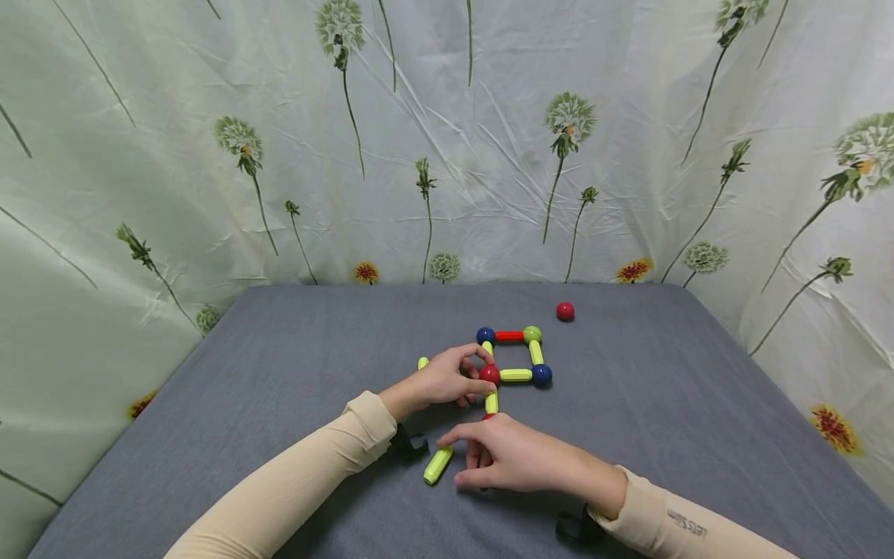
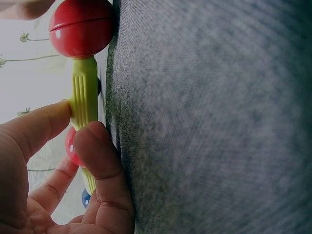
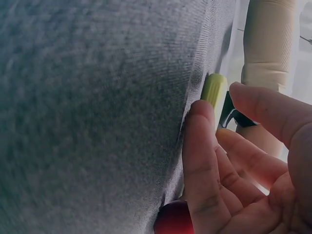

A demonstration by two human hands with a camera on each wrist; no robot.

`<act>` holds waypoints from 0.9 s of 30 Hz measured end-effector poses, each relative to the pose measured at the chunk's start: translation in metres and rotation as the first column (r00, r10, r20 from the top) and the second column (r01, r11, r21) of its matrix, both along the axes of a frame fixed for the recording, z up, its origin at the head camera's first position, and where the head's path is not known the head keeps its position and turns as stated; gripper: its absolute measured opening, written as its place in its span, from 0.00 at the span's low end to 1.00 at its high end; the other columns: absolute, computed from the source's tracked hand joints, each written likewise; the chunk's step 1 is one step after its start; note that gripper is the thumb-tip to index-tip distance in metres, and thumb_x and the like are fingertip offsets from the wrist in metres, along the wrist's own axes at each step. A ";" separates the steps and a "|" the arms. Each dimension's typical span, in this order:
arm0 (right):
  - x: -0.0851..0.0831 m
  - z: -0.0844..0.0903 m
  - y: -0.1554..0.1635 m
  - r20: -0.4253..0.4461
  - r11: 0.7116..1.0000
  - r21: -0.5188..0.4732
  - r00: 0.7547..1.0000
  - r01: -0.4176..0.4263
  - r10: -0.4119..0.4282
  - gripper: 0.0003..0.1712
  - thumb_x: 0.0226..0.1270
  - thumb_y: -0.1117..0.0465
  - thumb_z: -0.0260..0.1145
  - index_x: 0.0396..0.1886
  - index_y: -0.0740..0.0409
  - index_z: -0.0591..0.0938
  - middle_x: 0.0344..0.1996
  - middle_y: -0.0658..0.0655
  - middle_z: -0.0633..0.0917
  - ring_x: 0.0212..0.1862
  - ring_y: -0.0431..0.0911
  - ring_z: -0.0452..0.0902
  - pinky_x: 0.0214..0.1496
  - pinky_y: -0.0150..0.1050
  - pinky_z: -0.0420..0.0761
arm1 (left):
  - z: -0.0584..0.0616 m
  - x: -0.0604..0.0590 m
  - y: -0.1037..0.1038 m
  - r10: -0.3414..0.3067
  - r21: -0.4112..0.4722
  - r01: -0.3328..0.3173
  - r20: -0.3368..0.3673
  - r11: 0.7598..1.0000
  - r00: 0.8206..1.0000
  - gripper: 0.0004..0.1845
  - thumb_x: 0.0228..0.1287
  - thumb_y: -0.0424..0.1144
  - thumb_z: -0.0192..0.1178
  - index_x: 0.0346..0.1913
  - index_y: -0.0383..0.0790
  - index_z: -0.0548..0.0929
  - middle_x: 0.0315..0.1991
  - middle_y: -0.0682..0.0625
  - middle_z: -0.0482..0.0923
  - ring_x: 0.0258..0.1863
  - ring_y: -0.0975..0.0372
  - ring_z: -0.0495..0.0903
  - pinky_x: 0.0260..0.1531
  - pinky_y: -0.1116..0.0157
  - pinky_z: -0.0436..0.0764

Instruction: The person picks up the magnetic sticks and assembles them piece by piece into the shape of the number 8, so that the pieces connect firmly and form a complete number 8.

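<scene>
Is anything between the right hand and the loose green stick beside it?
Nothing visible: the right hand lies right next to the loose green stick on the grey cloth, its fingers almost at it.

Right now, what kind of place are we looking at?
Likely a makeshift tabletop recording setup: a table with a grey cloth, a wrinkled dandelion-print sheet hung behind and around it, and a magnetic rod-and-ball toy square that the left hand grips.
</scene>
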State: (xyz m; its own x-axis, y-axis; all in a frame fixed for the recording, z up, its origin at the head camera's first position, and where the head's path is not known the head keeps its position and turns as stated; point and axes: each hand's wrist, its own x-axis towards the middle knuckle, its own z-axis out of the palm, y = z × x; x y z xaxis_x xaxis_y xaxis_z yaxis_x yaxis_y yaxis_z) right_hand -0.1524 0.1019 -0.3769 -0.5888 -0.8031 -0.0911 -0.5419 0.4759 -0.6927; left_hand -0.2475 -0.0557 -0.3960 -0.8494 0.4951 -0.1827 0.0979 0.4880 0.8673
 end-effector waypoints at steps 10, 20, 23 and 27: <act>-0.004 -0.003 -0.002 0.011 1.000 -0.001 1.000 -0.016 0.016 0.22 0.60 0.47 0.64 0.54 0.44 0.76 0.24 0.41 0.79 0.23 0.29 0.73 0.28 0.26 0.76 | 0.022 0.014 0.001 -0.012 -0.011 0.012 0.002 1.000 1.000 0.20 0.56 0.40 0.65 0.52 0.47 0.73 0.33 0.42 0.77 0.22 0.57 0.78 0.26 0.60 0.82; -0.005 -0.004 0.000 0.044 1.000 -0.013 0.999 0.003 -0.003 0.16 0.60 0.49 0.64 0.48 0.43 0.77 0.23 0.41 0.79 0.22 0.30 0.73 0.27 0.26 0.76 | 0.001 0.000 0.000 -0.005 -0.001 0.005 -0.001 1.000 1.000 0.20 0.52 0.47 0.67 0.49 0.57 0.74 0.33 0.46 0.78 0.21 0.60 0.78 0.24 0.62 0.81; -0.005 -0.005 -0.001 0.054 1.000 -0.010 0.998 0.010 -0.009 0.16 0.60 0.49 0.65 0.47 0.43 0.77 0.22 0.41 0.79 0.22 0.30 0.73 0.27 0.26 0.76 | 0.000 -0.001 -0.001 -0.012 0.003 0.012 0.005 1.000 1.000 0.20 0.52 0.47 0.67 0.48 0.57 0.74 0.32 0.46 0.78 0.20 0.60 0.78 0.24 0.62 0.82; -0.005 -0.007 -0.001 0.056 1.000 -0.009 0.998 0.017 -0.016 0.15 0.60 0.49 0.65 0.46 0.43 0.77 0.21 0.41 0.79 0.21 0.31 0.74 0.27 0.27 0.76 | 0.000 -0.002 -0.001 -0.023 0.010 0.023 0.013 1.000 1.000 0.20 0.53 0.47 0.67 0.48 0.56 0.74 0.32 0.46 0.78 0.21 0.60 0.79 0.24 0.62 0.82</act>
State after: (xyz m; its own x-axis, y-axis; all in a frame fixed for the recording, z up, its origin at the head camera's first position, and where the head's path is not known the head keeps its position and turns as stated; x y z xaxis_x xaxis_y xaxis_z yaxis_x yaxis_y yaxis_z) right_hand -0.1577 0.1007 -0.3835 -0.5963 -0.7943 -0.1163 -0.4943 0.4774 -0.7264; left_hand -0.2496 -0.0567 -0.3958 -0.8353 0.5164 -0.1888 0.0975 0.4770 0.8735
